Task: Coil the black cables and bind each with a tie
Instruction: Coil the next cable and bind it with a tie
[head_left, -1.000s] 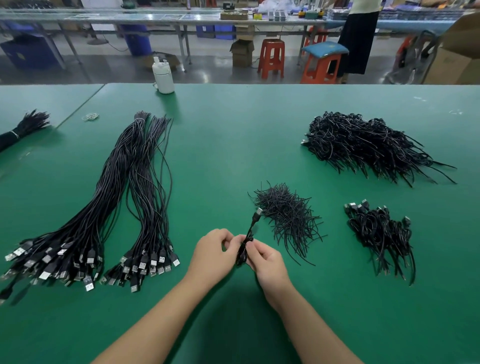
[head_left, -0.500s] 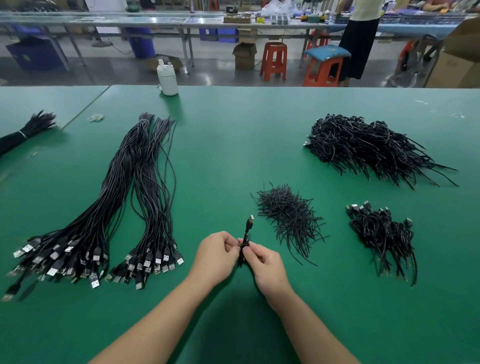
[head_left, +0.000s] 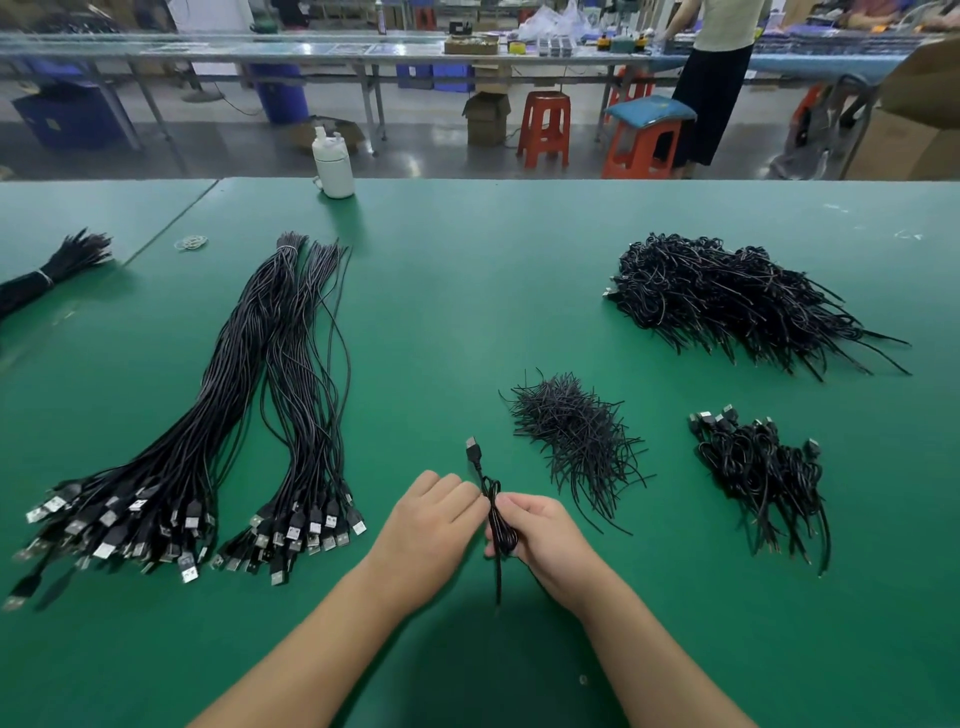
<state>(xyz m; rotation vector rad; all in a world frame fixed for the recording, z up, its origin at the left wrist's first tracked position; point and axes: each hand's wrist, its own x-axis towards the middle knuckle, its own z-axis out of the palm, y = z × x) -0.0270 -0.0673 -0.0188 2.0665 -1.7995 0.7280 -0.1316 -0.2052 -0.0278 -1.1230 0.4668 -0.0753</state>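
Note:
Between my hands is a coiled black cable (head_left: 497, 525), its USB plug (head_left: 472, 450) sticking up and a short tail hanging below. My right hand (head_left: 545, 540) grips the coil's lower part. My left hand (head_left: 428, 525) pinches its upper part with the fingertips. Just beyond my right hand lies a small heap of black ties (head_left: 574, 431). Two long bundles of straight black cables (head_left: 218, 431) with USB plugs stretch out on the left. A small pile of coiled cables (head_left: 758, 467) sits at the right, and a larger pile (head_left: 727, 296) lies farther back.
The green table (head_left: 467, 291) runs to a far edge where a white bottle (head_left: 332, 166) stands. A tied black bundle (head_left: 52, 270) lies at far left, a rubber band (head_left: 190, 242) near it. Stools, benches and a standing person are beyond the table.
The coil has tilted so its plug leans left and a tail hangs below my hands. My left hand's fingers have shifted up the coil.

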